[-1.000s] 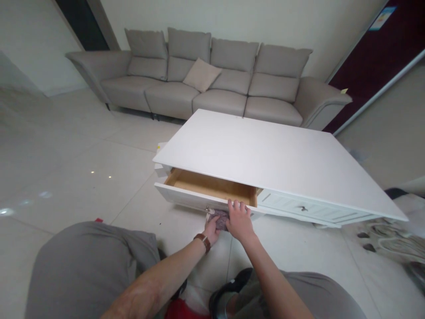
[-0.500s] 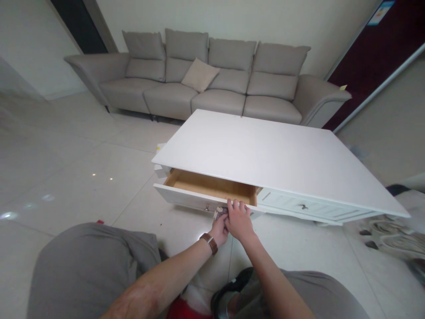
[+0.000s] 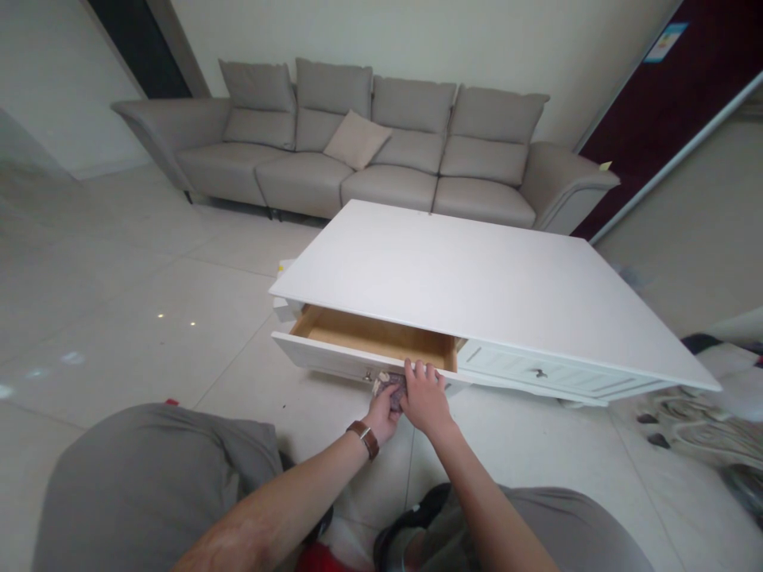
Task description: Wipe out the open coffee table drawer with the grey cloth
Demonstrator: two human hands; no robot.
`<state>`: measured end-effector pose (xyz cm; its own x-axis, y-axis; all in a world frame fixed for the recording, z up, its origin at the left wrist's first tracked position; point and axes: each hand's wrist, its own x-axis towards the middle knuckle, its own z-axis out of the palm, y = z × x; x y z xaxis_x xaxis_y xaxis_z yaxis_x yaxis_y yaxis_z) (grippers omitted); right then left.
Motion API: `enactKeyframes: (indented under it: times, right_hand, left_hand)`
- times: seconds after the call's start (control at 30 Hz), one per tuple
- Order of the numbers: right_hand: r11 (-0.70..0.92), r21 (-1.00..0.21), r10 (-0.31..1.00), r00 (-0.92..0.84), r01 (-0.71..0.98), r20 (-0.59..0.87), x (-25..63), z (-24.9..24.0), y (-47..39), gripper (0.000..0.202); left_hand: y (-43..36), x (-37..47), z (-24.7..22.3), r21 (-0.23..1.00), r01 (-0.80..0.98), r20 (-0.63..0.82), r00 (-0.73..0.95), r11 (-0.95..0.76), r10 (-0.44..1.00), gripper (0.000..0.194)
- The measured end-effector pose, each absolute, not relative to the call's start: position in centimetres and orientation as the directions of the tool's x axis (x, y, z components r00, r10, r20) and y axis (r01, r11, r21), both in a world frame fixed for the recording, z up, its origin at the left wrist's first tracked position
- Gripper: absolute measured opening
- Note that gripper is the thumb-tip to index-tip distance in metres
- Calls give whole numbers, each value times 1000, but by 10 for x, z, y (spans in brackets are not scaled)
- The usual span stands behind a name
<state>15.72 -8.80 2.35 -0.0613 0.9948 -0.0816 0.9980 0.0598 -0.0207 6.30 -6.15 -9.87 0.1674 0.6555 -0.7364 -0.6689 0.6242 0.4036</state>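
Observation:
A white coffee table (image 3: 465,270) stands before me with its left drawer (image 3: 363,332) pulled partly out, showing a bare wood interior. My left hand (image 3: 383,415), with a brown-strapped watch on the wrist, is closed on a crumpled purple-grey patterned cloth (image 3: 389,386). It presses the cloth to the outer face of the drawer front, just right of the small metal knob (image 3: 368,376). Over the top edge of that drawer front, near its right end, hook the fingers of my right hand (image 3: 426,395). My right thumb is hidden.
Right of the open drawer is a closed drawer (image 3: 536,373) with its own knob. A grey sofa (image 3: 292,179) with a beige cushion (image 3: 358,141) stands behind the table. Draped fabric (image 3: 697,421) lies at the right. My knees flank the space below my hands.
My left hand has slid slightly left along the drawer front with the cloth, and more of the cloth shows. My right hand keeps its hold on the edge. The view has shifted a little.

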Motion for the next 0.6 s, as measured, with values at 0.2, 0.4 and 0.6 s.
enactKeyframes:
  times: [0.2,0.4,0.6]
  right_hand:
    - [62,-21,995,-64,998,-81,157,22,-88,73]
    - [60,-18,995,-61,998,-79,157,21,-87,72]
    - [64,-14,996,-65,998,-68,157,20,-87,74]
  left_hand:
    - [-62,63,-106,379,-669,-760,170,640,628,18]
    - [-62,63,-110,379,-661,-750,191,648,634,18]
    - [-62,63,-109,361,-684,-750,191,634,633,15]
